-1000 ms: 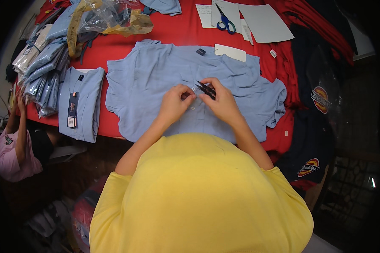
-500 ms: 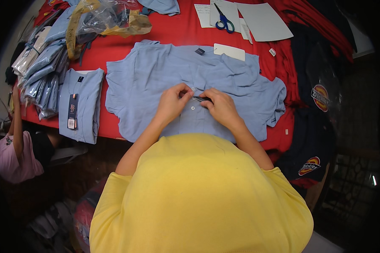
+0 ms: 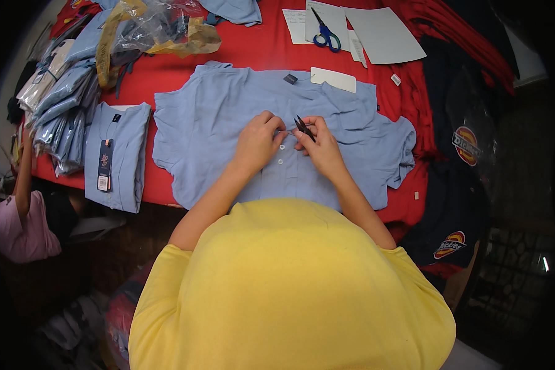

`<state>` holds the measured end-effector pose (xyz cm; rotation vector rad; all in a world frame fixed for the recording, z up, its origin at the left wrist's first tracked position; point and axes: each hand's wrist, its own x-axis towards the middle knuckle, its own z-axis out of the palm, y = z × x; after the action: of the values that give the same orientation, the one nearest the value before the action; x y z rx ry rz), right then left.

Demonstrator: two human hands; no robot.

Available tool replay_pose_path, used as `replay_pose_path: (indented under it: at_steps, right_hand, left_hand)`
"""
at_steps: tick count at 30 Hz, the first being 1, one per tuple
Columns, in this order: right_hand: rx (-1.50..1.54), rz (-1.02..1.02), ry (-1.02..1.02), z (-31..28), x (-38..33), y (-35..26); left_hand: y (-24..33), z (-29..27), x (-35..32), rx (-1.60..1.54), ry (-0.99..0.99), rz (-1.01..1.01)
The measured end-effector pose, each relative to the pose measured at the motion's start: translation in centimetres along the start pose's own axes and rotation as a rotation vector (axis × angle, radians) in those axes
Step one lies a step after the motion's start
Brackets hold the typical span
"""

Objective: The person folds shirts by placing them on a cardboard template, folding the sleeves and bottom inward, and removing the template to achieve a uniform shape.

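Observation:
A light blue short-sleeved shirt (image 3: 228, 111) lies spread on the red-covered table, with white buttons down its front placket. My right hand (image 3: 319, 147) holds small dark thread snips (image 3: 303, 128), their blades pointing up and away from me. Beside it, my left hand (image 3: 260, 139) pinches at the placket just above the visible buttons; whether cloth, a button or a thread is between its fingertips is too small to tell. A blank white tag (image 3: 333, 79) lies at the shirt's neckline.
A folded blue shirt (image 3: 118, 157) with a dark hang tag lies at left, next to bagged garments (image 3: 65, 105). Blue-handled scissors (image 3: 325, 34) rest on papers (image 3: 385, 37) at the back. Dark garments (image 3: 450, 203) hang at right. Another person (image 3: 26, 222) is at far left.
My hands have moved slightly up the placket. The snips have turned from lying low across the buttons to pointing upward in my right hand.

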<state>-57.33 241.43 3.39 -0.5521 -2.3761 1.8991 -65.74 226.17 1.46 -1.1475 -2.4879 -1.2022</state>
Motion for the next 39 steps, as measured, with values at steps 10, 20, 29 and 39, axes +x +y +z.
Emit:
replay_pose_path:
  at_steps: [10, 20, 29, 39]
  right_hand:
    - [-0.605, -0.282, 0.052, 0.6, -0.6, -0.9]
    - [-0.294, -0.107, 0.001, -0.9, -2.1, -1.9]
    - [-0.569, -0.248, -0.115, 0.1, -5.2, -0.7]
    - [-0.713, -0.304, -0.073, 1.2, -5.2, -0.7]
  left_hand:
    - [-0.8, -1.7, 1.4, -0.324, -0.221, -0.378]
    - [0.7, -4.5, -3.1, -0.150, -0.297, -0.181]
    - [1.9, -3.4, -5.9, -0.082, -0.230, -0.129]
    - [2.0, -3.6, -5.8, -0.126, -0.268, -0.170]
